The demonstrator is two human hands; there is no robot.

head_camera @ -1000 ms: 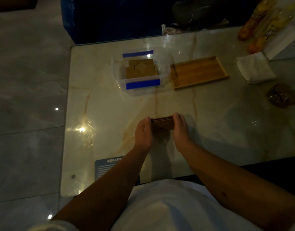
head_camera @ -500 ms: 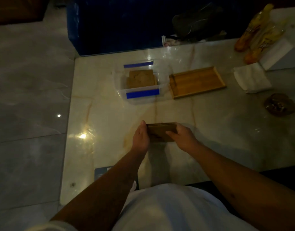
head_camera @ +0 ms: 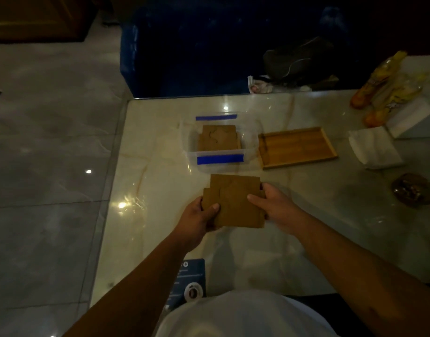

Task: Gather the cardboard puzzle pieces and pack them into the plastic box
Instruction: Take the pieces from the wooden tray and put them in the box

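Note:
A flat stack of brown cardboard puzzle pieces (head_camera: pixel 235 200) is held above the marble table, face up, slightly fanned. My left hand (head_camera: pixel 201 215) grips its left edge with the thumb on top. My right hand (head_camera: pixel 272 205) grips its right edge. Just beyond the stack stands the clear plastic box (head_camera: pixel 221 164) with blue tape strips on its near and far walls. More cardboard pieces (head_camera: pixel 218 138) lie flat inside the box.
An empty wooden tray (head_camera: pixel 296 147) lies right of the box. A folded white napkin (head_camera: pixel 374 148), a dark round dish (head_camera: pixel 413 190) and orange packets (head_camera: pixel 384 86) sit at the far right. A blue leaflet (head_camera: pixel 189 280) lies at the table's near edge.
The stack stood on edge on the table between both hands. It is now lifted, turned flat and face up, and nearer the box.

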